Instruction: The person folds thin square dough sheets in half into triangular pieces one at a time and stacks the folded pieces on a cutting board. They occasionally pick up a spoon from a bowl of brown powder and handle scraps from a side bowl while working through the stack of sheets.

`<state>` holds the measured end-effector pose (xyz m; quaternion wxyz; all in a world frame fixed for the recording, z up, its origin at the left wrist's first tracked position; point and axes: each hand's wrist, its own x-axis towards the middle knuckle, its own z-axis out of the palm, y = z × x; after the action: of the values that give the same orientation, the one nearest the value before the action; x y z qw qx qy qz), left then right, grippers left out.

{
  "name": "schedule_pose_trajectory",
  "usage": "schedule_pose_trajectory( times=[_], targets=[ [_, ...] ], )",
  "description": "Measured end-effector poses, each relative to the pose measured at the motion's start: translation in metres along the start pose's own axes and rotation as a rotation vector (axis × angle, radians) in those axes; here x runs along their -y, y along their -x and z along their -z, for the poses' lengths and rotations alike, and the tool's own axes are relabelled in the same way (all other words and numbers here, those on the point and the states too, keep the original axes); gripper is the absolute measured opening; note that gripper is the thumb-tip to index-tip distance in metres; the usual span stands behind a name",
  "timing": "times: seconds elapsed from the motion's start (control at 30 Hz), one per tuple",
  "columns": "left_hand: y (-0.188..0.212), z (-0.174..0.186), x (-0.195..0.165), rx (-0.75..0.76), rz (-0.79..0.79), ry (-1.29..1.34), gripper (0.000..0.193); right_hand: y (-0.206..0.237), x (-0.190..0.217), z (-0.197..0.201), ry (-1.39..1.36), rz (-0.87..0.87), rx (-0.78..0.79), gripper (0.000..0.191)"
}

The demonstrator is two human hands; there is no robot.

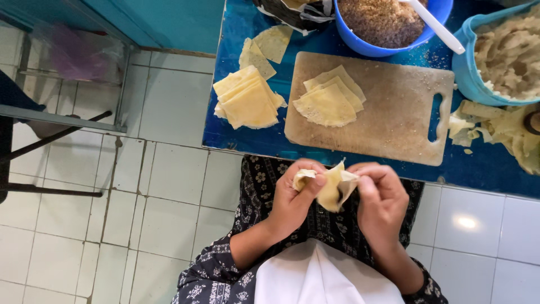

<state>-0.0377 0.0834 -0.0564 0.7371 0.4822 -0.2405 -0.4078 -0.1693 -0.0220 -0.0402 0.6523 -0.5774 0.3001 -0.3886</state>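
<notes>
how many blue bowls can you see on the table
2: one blue bowl of brown crumbs with a white spoon at the top edge, one lighter blue bowl of pale mash at far right. Both cropped; others may lie outside view.

A wooden cutting board (388, 107) lies on a blue bench (236, 135), carrying a few folded pastry sheets (329, 98). A second stack of sheets (247, 98) sits beside it. Behind stand a blue bowl of brown crumbs (382, 22) with a white spoon (436, 25) and a tub of pale mash (506, 53).
</notes>
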Motion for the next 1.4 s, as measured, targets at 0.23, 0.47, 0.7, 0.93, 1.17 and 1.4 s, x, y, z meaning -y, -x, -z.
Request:
schedule_pose_trajectory(
  times=[0.23,0.47,0.7,0.93,1.17,1.4],
  targets=[
    [-0.006,0.022,-0.018,-0.039,0.101,0.796,0.015,-0.022,0.009,0.032,-0.822,-0.431,-0.018,0.021],
    [-0.010,0.032,-0.035,0.223,0.366,0.278,0.031,-0.009,0.043,0.002,0.335,0.434,0.012,0.009],
    [-0.016,0.022,-0.021,0.124,0.359,0.293,0.022,-0.015,0.052,-0.018,0.648,0.689,0.374,0.022],
    [-0.028,0.021,-0.029,0.184,0.319,0.156,0.020,-0.035,0.022,0.007,-0.359,-0.412,0.312,0.029],
    [-0.049,0.014,-0.060,-0.044,-0.329,-0.833,0.018,-0.053,0.032,-0.016,0.532,0.156,0.124,0.008],
    [-0.086,0.004,-0.066,-0.132,-0.261,-1.129,0.019,-0.095,0.046,-0.054,0.997,0.532,0.104,0.007]
  ],
)
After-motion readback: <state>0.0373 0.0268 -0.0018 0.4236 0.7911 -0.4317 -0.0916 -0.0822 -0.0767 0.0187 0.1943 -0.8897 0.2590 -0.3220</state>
